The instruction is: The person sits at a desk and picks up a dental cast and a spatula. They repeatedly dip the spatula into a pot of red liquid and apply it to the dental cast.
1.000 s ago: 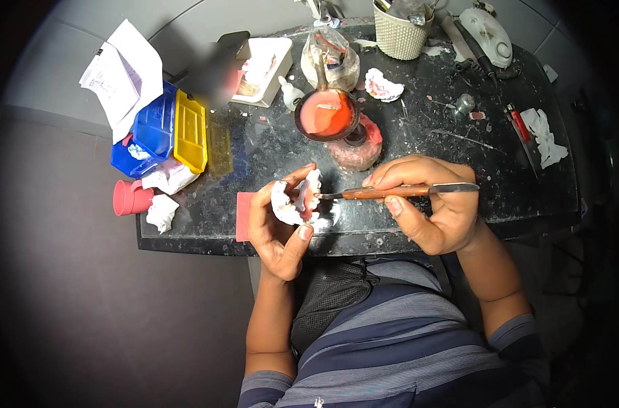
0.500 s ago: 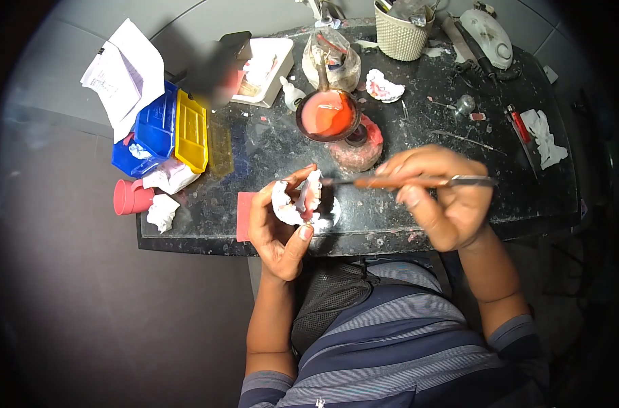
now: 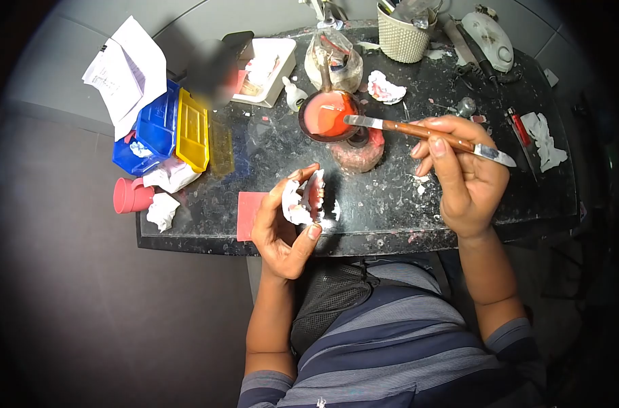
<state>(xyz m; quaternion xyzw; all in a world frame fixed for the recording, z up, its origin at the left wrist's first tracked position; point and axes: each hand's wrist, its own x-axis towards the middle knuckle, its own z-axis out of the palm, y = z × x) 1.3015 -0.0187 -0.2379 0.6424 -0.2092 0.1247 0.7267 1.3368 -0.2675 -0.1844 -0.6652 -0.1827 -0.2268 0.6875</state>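
My left hand holds a white dental cast with pink wax and teeth on it, gripped between thumb and fingers above the table's front edge. My right hand is closed round the wooden handle of a metal spatula. The spatula's blade tip is at the right side of a small dark pan of melted red-pink wax; whether it touches the wax I cannot tell. Under the pan stands a round, wax-stained base. A pink wax sheet lies left of my left hand.
Left are a blue box with a yellow lid, papers and a pink mug. Behind stand a white tray, a plastic bag and a basket. Another cast and a red tool lie right.
My right hand has moved slightly right, and the spatula's tip has gone from beside the cast up to the pan. The cast has turned and shifted slightly right in my left hand.
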